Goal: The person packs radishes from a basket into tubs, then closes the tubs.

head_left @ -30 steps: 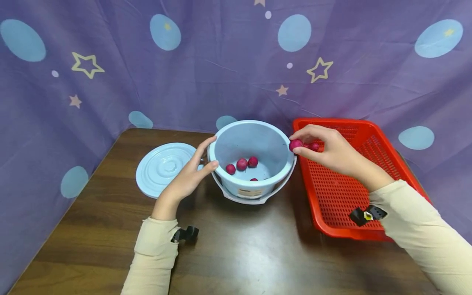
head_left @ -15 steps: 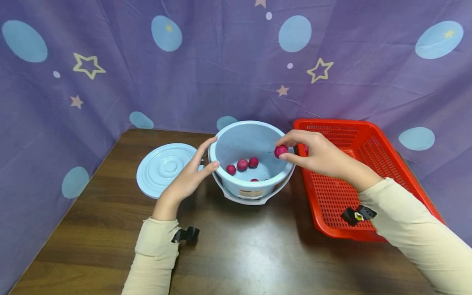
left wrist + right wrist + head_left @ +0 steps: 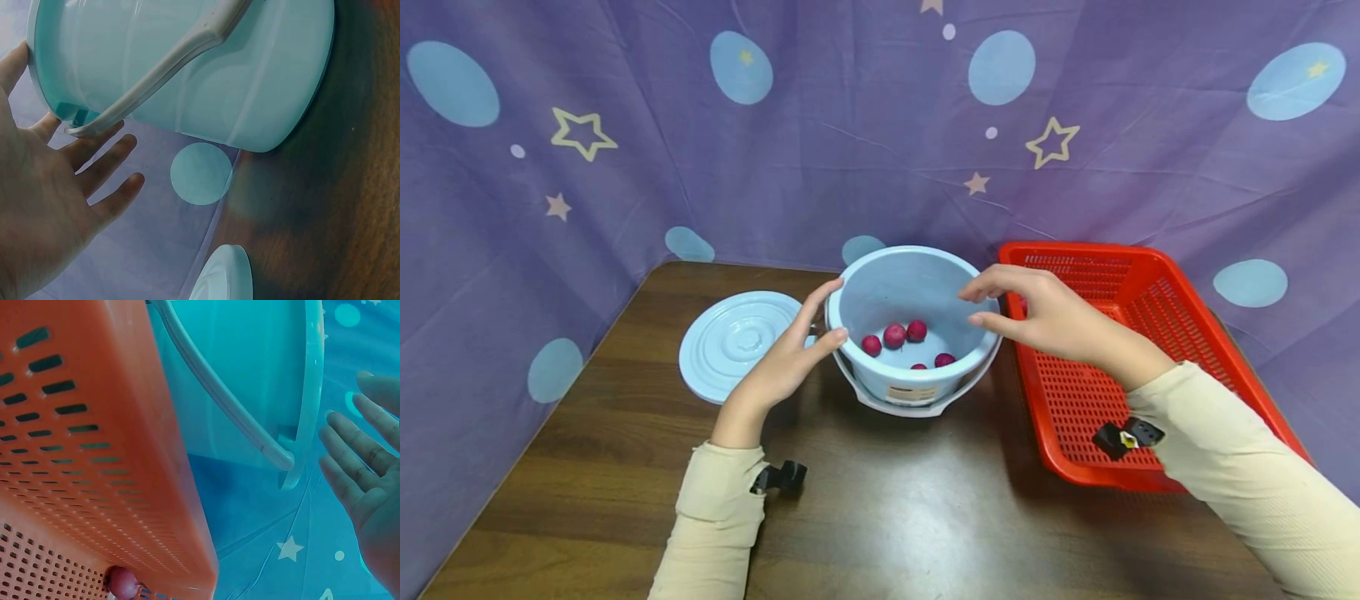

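A pale blue bucket (image 3: 910, 279) stands on the table, its handle folded down at the front. Several red radishes (image 3: 894, 335) lie on its bottom; one radish (image 3: 945, 360) is at the right, partly hidden by the front rim. My left hand (image 3: 781, 360) rests thumb and fingertips against the bucket's left rim, fingers spread in the left wrist view. Over the right rim hovers my right hand (image 3: 1047, 317), thumb and fingers apart, holding nothing. The right wrist view shows that hand (image 3: 369, 462) with its fingers extended beside the rim.
Right of the bucket is a red perforated basket (image 3: 1084, 421), with a radish (image 3: 123, 582) near its inner wall. A round light-blue lid (image 3: 741, 337) lies left of the bucket. A purple patterned curtain (image 3: 880, 167) hangs behind the brown table (image 3: 865, 508).
My right hand moved left from the basket side to over the bucket with a radish and let it go; that radish now lies in the bucket. My left hand stayed on the rim.
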`<state>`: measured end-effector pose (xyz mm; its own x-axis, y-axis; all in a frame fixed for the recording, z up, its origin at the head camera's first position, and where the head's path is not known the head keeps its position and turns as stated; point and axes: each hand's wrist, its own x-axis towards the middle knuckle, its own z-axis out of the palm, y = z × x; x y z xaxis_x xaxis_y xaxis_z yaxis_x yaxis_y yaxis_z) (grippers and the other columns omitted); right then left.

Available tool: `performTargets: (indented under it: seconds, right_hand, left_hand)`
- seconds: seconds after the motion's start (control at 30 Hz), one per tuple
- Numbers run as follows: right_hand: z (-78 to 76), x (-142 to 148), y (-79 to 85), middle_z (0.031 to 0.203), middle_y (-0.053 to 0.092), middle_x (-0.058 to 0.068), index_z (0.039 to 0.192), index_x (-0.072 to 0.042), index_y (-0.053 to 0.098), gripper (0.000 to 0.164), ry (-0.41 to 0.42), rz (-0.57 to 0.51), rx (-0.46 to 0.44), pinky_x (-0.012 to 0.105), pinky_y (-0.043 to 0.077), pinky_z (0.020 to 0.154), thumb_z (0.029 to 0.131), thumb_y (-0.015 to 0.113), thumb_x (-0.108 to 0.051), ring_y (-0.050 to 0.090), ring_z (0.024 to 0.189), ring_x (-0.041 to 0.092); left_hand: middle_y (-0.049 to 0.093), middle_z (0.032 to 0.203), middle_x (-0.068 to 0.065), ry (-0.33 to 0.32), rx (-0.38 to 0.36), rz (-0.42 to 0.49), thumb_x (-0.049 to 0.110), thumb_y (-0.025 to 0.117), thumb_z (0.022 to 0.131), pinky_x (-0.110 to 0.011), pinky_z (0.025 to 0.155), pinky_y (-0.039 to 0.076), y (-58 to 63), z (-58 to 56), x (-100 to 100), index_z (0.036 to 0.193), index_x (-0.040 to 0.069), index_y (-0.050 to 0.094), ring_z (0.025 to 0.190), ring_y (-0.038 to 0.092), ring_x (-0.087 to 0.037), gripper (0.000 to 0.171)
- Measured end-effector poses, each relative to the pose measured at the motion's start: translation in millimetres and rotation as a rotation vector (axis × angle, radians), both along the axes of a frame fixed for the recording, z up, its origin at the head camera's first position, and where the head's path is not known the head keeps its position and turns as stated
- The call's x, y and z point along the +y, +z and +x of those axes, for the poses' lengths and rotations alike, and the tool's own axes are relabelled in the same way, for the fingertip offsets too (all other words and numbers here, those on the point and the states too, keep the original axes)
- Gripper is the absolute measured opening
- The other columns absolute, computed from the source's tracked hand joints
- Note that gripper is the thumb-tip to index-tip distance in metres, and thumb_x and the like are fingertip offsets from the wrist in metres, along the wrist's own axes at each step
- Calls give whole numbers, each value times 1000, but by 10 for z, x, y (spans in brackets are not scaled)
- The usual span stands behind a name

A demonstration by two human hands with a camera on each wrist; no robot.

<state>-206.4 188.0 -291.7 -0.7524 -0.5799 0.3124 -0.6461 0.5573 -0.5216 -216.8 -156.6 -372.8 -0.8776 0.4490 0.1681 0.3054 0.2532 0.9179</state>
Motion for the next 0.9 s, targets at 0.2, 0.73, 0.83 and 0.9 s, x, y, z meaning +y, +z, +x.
performTargets:
  seconds: [0.2,0.73,0.83,0.9]
  right_hand:
    - [-1,24,-20,112,67,-9,117,-15,69,30,0,4,15,40,50,89,87,78,-17,60,101,13]
    - [-43,157,-45,107,69,0,116,-10,70,28,-45,-60,25,22,48,85,88,76,-12,63,97,14]
    - [-68,210,-62,105,69,1,114,-9,70,27,-53,-87,29,19,48,85,88,76,-8,64,94,12]
    - [-89,250,-78,106,69,1,114,-9,70,27,-67,-96,31,18,48,86,88,76,-7,64,94,11]
  left_hand:
    - [28,157,-4,1,6,-9,36,54,100,-59,108,27,7,3,8,157,32,23,134,34,-27,64]
    - [24,159,-2,-1,2,3,35,54,100,-59,112,21,-8,5,4,157,31,23,140,28,-24,64]
    - [23,160,-2,-3,0,3,36,54,100,-60,112,20,-10,6,2,157,32,22,141,26,-24,65]
    - [22,160,-1,-3,-2,3,38,54,100,-60,113,19,-10,7,1,157,32,22,142,25,-23,65]
